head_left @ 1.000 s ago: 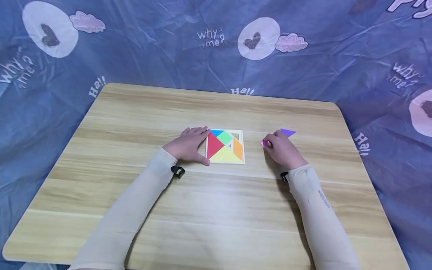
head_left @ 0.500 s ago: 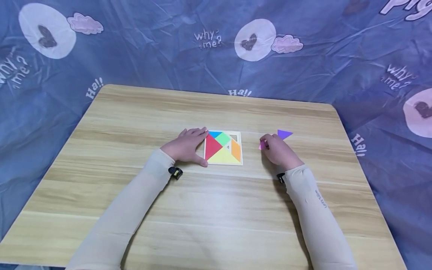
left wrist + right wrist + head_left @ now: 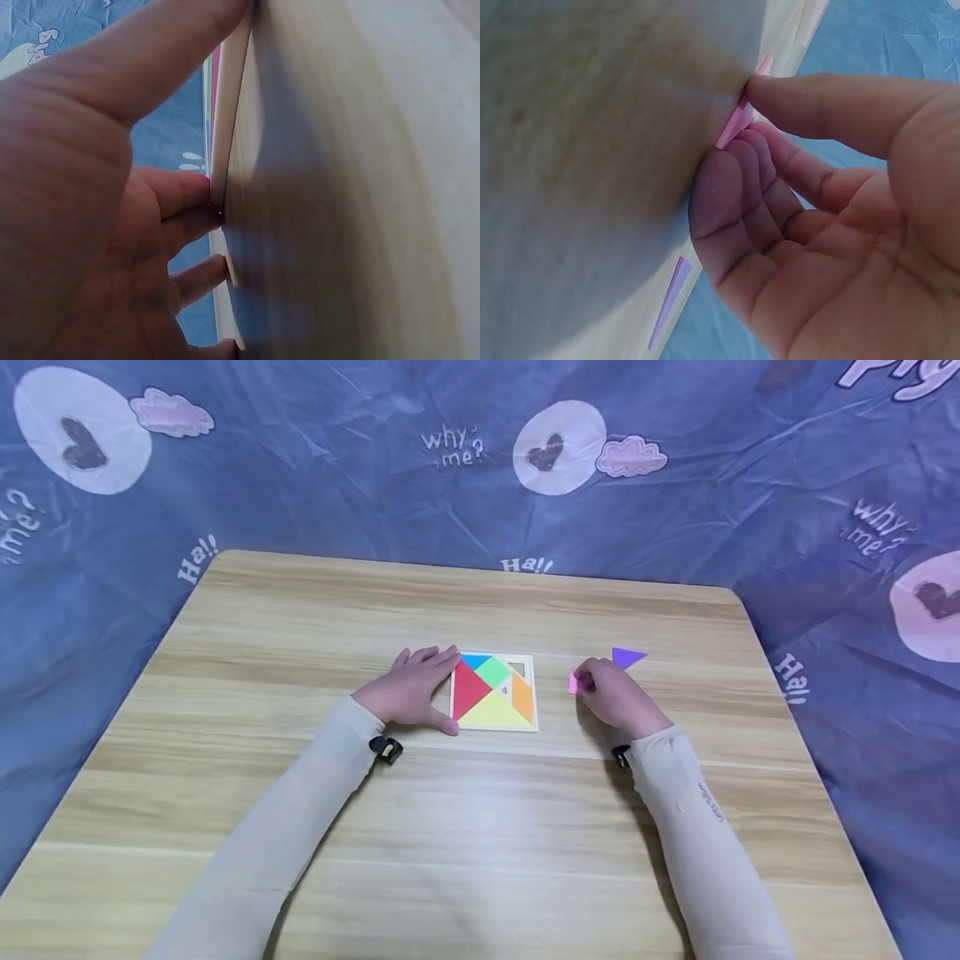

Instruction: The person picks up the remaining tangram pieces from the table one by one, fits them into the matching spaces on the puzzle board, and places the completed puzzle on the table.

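Observation:
A tangram board with a pale frame (image 3: 536,717) lies on the table, filled with red, blue, green, yellow and orange pieces. Bare gaps show at its far right corner and beside the orange piece (image 3: 522,697). My left hand (image 3: 408,691) rests along the board's left side, fingers spread, index fingertip at the far corner and thumb at the near one. Just right of the board, my right hand (image 3: 615,695) pinches a pink tangram piece (image 3: 739,124) low at the tabletop. Its fingers hide much of that piece. A purple triangle (image 3: 627,658) lies behind this hand.
The wood-grain table (image 3: 480,843) spreads around the board on all sides. A blue printed cloth (image 3: 337,468) hangs behind its far edge and beside it. Each wrist wears a small black device (image 3: 386,749).
Between my right fingers the pink piece has turned, and more of it now shows to their left. My left hand stays at the board. The head view has shifted slightly.

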`<state>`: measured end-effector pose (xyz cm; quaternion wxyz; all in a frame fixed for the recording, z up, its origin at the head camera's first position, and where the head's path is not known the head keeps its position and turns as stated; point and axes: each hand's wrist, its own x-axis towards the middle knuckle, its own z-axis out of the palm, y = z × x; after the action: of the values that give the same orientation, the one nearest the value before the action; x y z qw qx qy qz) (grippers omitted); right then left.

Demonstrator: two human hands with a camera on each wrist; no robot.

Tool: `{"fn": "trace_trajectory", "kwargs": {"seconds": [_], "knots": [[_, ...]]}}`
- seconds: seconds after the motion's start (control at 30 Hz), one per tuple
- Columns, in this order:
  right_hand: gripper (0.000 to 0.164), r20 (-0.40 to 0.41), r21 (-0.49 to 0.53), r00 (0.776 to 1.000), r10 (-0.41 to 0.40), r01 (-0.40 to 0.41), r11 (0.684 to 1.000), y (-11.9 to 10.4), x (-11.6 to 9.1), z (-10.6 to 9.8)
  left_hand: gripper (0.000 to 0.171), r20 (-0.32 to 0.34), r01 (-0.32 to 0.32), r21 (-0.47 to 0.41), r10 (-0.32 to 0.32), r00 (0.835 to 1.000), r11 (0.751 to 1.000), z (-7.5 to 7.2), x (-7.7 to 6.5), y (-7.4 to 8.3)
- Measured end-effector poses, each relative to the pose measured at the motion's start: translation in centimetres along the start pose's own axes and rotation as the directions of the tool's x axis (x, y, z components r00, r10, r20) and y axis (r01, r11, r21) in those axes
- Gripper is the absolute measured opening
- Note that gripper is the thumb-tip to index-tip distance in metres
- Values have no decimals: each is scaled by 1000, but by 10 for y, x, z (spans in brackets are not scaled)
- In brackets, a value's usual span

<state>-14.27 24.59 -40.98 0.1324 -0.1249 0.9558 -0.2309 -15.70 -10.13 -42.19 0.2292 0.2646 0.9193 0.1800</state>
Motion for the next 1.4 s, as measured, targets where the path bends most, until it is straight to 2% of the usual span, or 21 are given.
{"fn": "trace_trajectory", "kwargs": {"seconds": [0.23, 0.5, 0.67, 0.77, 1.13, 1.4], "knots": [[26, 5, 42, 997, 76, -76, 996, -3, 1, 2, 126, -3, -1, -6, 1, 1000, 1000, 0, -1, 2], [20, 33, 1, 998, 47, -47, 999, -4, -3, 6, 126, 18, 12, 0, -12, 1000, 1000, 4, -3, 3], [25, 90, 50, 988, 128, -133, 990, -5, -5, 3, 126, 11, 9, 2, -9, 1000, 1000, 3, -4, 4], [24, 97, 62, 985, 142, -148, 987, -6, -5, 1, 126, 14, 15, -1, -15, 1000, 1000, 3, -5, 4], [10, -49, 96, 996, 68, -63, 993, -8, 1, 1, 125, 6, 18, 13, -18, 1000, 1000, -1, -4, 4], [11, -168, 142, 985, 28, -4, 990, -11, 1, 1, 125, 14, 22, 12, -22, 1000, 1000, 0, -1, 4]]}}
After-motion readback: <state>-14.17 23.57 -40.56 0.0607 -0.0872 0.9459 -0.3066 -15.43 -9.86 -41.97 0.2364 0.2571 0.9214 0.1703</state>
